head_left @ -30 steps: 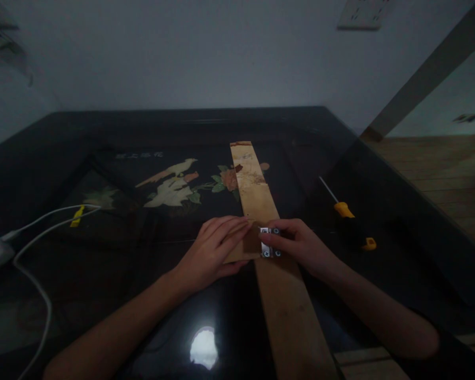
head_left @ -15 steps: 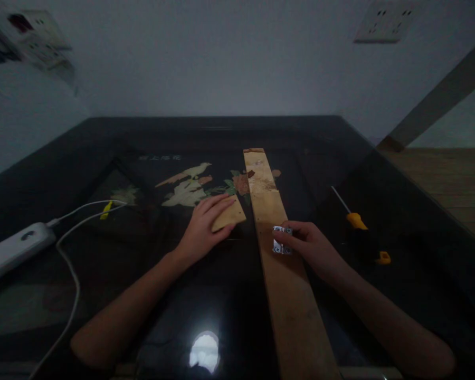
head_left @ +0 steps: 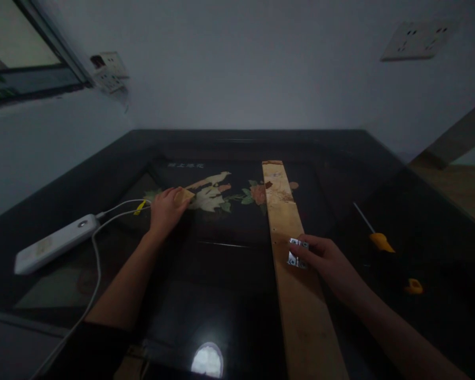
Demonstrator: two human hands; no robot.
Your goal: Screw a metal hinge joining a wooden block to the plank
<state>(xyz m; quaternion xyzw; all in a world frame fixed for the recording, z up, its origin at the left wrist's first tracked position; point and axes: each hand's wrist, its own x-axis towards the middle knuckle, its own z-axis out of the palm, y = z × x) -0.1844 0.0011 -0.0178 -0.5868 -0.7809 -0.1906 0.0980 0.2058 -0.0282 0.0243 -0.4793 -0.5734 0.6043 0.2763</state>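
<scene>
The near end of a long pale plank (head_left: pixel 311 311) is being cut off by the lower edge of the view. At right, the dark middle of a yellow-ended screwdriver (head_left: pixel 381 243) is being lost against the black table (head_left: pixel 229 274). Over the plank, a shiny silver hinge (head_left: pixel 293 259) is being pinched by the right hand (head_left: pixel 328 258), its middle being crossed by the thumb; whether wood is being touched cannot be told. Farther left, near the painted bird (head_left: pixel 217 178), a small wooden block (head_left: pixel 185 196) is being gripped and partly hidden by the left hand (head_left: pixel 167 211).
</scene>
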